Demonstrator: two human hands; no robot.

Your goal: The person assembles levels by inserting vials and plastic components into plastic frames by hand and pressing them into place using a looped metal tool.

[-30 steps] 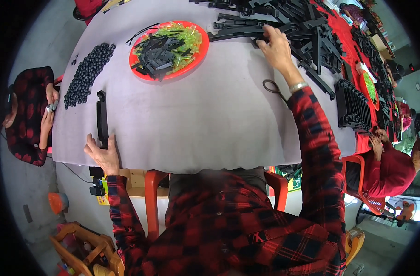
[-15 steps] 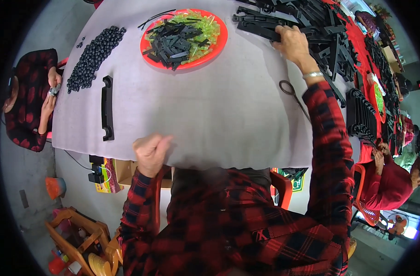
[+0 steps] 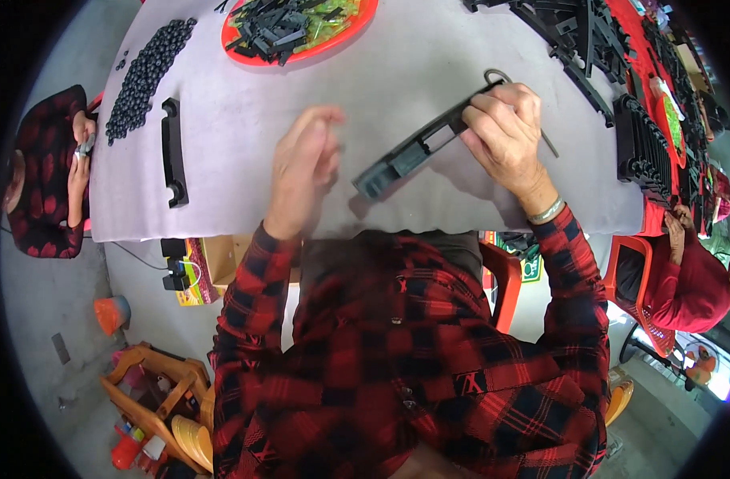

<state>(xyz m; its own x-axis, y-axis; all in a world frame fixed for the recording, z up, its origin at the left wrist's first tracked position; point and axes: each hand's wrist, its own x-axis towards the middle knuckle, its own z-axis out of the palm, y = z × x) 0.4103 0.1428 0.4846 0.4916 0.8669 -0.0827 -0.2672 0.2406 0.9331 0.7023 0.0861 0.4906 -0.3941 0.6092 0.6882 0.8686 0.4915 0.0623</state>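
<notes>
My right hand (image 3: 505, 136) is closed round the upper end of a long black plastic part (image 3: 413, 156), held slanting over the table with its other end low and toward the middle. A slot shows through it near my fingers. My left hand (image 3: 305, 164) is raised over the near edge of the table, apart from the part. Motion smears it, but some fingers reach out to the right and nothing shows in them. A similar black plastic part (image 3: 172, 156) lies on the table to the left. Behind my right hand is a dark looped rod (image 3: 497, 75), partly hidden.
Small black beads (image 3: 145, 80) are heaped at the far left. A red plate (image 3: 333, 46) holds black strips and yellow-green pieces. More black parts (image 3: 585, 40) are piled far right, with a row of upright ones (image 3: 640, 148). A person (image 3: 49, 172) sits left, another (image 3: 692, 279) right.
My right hand has come from the far right pile toward me with a black plastic part. My left hand has risen and its fingers have loosened. The view has shifted nearer.
</notes>
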